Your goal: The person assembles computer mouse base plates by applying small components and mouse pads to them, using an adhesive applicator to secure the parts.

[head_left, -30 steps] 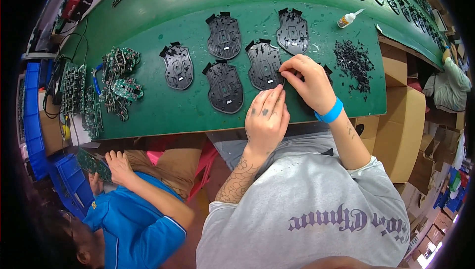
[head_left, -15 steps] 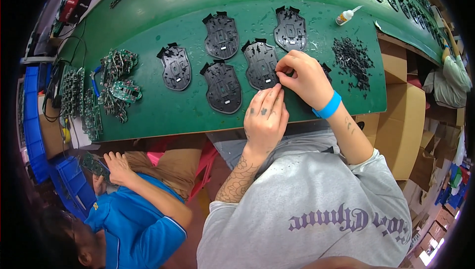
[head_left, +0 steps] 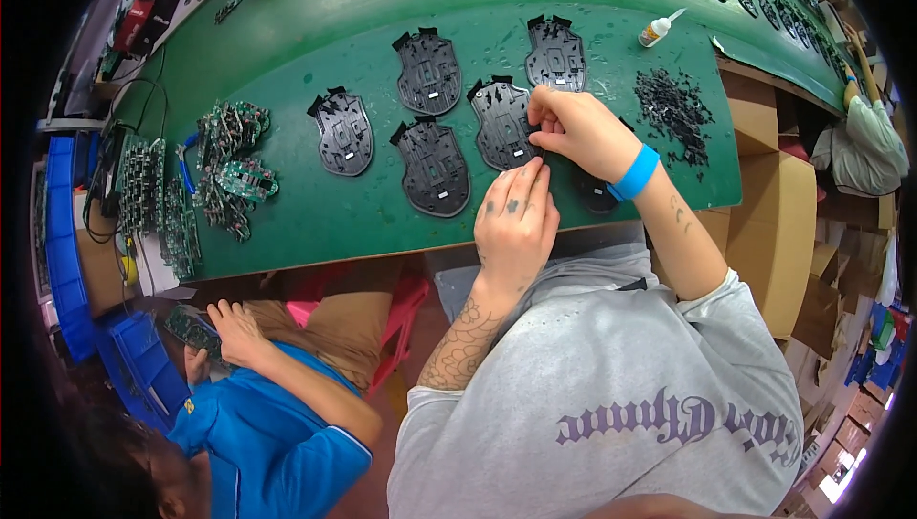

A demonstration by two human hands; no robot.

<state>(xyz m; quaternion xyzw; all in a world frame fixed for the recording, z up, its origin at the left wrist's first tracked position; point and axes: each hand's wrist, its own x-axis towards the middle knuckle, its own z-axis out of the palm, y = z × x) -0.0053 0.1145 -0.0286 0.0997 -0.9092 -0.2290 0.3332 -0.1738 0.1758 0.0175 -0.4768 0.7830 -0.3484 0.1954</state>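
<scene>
On the green table in front of me lies a black plastic shell, shaped like the base of a computer mouse, with its ribbed inside up. My left hand holds the shell's near edge with its fingers together; its fingertips meet the right hand there. My right hand, a blue band at its wrist, is pinched over the shell's right edge. What its fingertips hold is hidden or too small to make out. Another black shell lies partly hidden beneath the right forearm.
Several similar shells lie beyond and left. A pile of small black parts is at right, near a small white bottle. Circuit boards are heaped at left. A co-worker in blue sits at my left holding a board.
My right hand's fingers have shifted slightly left at the shell's edge, uncovering more of the shell under the forearm. The left hand stays at the near edge. The whole view has shifted slightly.
</scene>
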